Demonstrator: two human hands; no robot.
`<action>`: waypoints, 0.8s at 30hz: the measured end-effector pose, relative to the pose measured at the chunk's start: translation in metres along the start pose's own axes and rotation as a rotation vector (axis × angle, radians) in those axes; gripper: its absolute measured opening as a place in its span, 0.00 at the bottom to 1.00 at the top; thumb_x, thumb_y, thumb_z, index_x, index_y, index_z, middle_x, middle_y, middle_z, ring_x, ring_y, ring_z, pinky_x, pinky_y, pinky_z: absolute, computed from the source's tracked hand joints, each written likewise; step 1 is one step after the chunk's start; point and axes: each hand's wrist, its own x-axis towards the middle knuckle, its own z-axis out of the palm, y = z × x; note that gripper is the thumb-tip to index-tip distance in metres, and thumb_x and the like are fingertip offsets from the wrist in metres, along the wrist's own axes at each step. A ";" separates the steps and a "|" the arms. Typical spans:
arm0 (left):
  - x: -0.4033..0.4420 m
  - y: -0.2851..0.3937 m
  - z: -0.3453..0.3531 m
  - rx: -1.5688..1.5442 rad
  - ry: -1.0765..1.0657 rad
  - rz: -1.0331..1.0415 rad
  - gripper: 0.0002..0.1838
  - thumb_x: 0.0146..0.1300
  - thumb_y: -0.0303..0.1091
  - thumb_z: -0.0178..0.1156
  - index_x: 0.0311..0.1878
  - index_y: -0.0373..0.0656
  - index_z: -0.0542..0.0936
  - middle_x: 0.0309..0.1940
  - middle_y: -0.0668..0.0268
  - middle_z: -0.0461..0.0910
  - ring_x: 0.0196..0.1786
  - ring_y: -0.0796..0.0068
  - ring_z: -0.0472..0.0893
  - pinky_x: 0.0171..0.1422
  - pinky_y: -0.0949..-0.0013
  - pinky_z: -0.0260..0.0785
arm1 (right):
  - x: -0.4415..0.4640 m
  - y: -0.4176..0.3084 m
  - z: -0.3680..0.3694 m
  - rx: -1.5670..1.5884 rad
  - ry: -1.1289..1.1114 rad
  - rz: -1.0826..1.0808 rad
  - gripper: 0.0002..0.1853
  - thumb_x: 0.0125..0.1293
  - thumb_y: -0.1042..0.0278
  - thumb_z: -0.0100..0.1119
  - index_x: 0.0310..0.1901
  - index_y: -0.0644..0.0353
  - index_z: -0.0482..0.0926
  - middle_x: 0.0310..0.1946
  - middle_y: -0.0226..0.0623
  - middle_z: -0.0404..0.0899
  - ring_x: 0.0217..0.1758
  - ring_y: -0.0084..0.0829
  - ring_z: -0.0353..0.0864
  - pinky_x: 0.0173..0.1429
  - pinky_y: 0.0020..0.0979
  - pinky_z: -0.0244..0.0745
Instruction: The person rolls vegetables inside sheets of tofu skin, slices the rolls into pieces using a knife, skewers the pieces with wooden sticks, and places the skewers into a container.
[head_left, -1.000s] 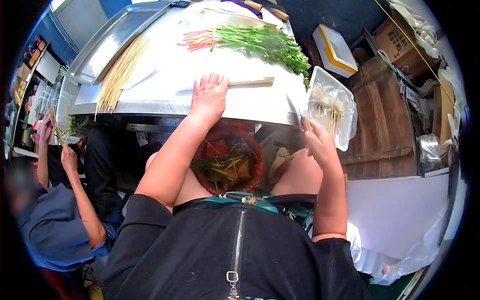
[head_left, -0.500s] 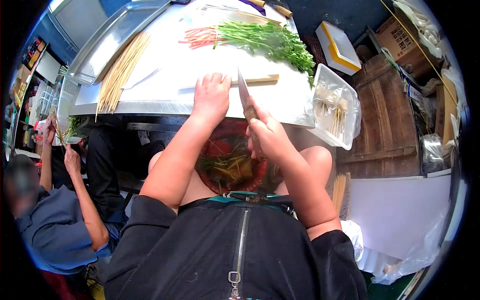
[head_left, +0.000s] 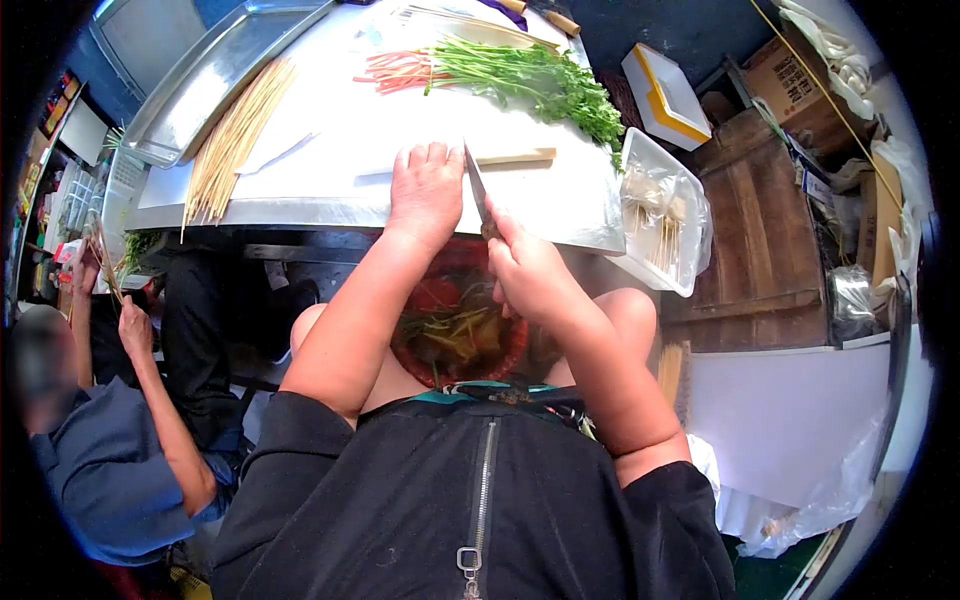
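My left hand presses down on a long, pale strip on the white table, its fingers closed over the left part and hiding it. In my right hand is a knife, held by its dark handle, most of which is covered by my fingers. The blade points away from me, beside my left fingertips and across the strip. Whether the edge touches the strip, I cannot tell. Beyond the strip lies a bunch of leafy green herbs with reddish stem ends.
Left on the table are bamboo skewers and a metal tray. A plastic-lined bin with skewered pieces adjoins the right edge. Below, a red basin stands between my knees. Another person sits at left, holding thin sticks.
The knife has shifted left, its blade now closer to my left fingers and across the strip. My right hand has turned, covering more of the handle. My left hand stays on the strip.
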 end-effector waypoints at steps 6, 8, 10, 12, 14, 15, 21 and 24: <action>0.005 0.010 -0.004 -0.049 -0.110 -0.060 0.20 0.61 0.32 0.54 0.57 0.55 0.79 0.48 0.62 0.76 0.56 0.61 0.73 0.66 0.50 0.59 | 0.010 0.000 -0.001 -0.121 0.016 -0.077 0.29 0.72 0.68 0.40 0.74 0.62 0.58 0.47 0.65 0.79 0.52 0.59 0.80 0.61 0.47 0.73; 0.003 0.009 -0.003 -0.059 -0.124 -0.056 0.21 0.61 0.33 0.55 0.58 0.58 0.79 0.48 0.62 0.75 0.56 0.60 0.73 0.66 0.49 0.59 | 0.012 -0.002 -0.004 -0.138 -0.005 -0.063 0.29 0.72 0.68 0.40 0.74 0.62 0.58 0.45 0.65 0.80 0.48 0.59 0.82 0.58 0.47 0.75; 0.003 0.009 -0.002 -0.064 -0.136 -0.051 0.22 0.61 0.33 0.55 0.59 0.61 0.79 0.49 0.62 0.75 0.57 0.60 0.72 0.67 0.48 0.59 | 0.017 -0.005 -0.008 -0.117 -0.075 0.016 0.31 0.74 0.67 0.39 0.78 0.49 0.53 0.26 0.37 0.75 0.20 0.28 0.77 0.27 0.34 0.78; 0.002 0.012 -0.002 -0.029 -0.112 -0.048 0.22 0.61 0.34 0.55 0.60 0.61 0.79 0.48 0.62 0.75 0.56 0.60 0.72 0.68 0.48 0.58 | 0.020 -0.021 -0.016 -0.074 -0.112 0.068 0.30 0.74 0.67 0.38 0.78 0.49 0.53 0.26 0.37 0.75 0.20 0.28 0.77 0.27 0.34 0.78; 0.000 0.012 0.000 -0.021 -0.089 -0.037 0.22 0.61 0.34 0.55 0.60 0.60 0.79 0.48 0.61 0.75 0.56 0.59 0.72 0.68 0.47 0.58 | 0.020 -0.021 -0.018 -0.068 -0.136 0.090 0.30 0.75 0.67 0.38 0.78 0.49 0.54 0.24 0.36 0.75 0.21 0.28 0.77 0.26 0.34 0.77; 0.001 0.012 0.000 -0.018 -0.066 -0.032 0.22 0.61 0.33 0.55 0.60 0.60 0.79 0.48 0.61 0.74 0.56 0.59 0.72 0.69 0.47 0.57 | 0.013 -0.020 -0.023 -0.067 -0.130 0.089 0.30 0.75 0.67 0.38 0.78 0.49 0.54 0.24 0.36 0.75 0.21 0.28 0.77 0.26 0.34 0.77; -0.001 0.010 0.001 0.009 -0.020 -0.004 0.24 0.63 0.30 0.53 0.62 0.62 0.80 0.45 0.62 0.74 0.54 0.60 0.73 0.65 0.54 0.61 | -0.059 -0.010 -0.066 0.039 -0.081 0.259 0.30 0.75 0.66 0.41 0.78 0.41 0.56 0.23 0.30 0.72 0.18 0.21 0.73 0.22 0.27 0.74; -0.001 0.011 0.000 0.034 -0.034 0.000 0.24 0.63 0.30 0.54 0.61 0.62 0.80 0.46 0.62 0.74 0.54 0.60 0.73 0.66 0.54 0.61 | -0.042 0.017 -0.062 0.004 -0.001 0.127 0.30 0.75 0.65 0.42 0.78 0.42 0.56 0.23 0.29 0.72 0.17 0.21 0.72 0.22 0.27 0.73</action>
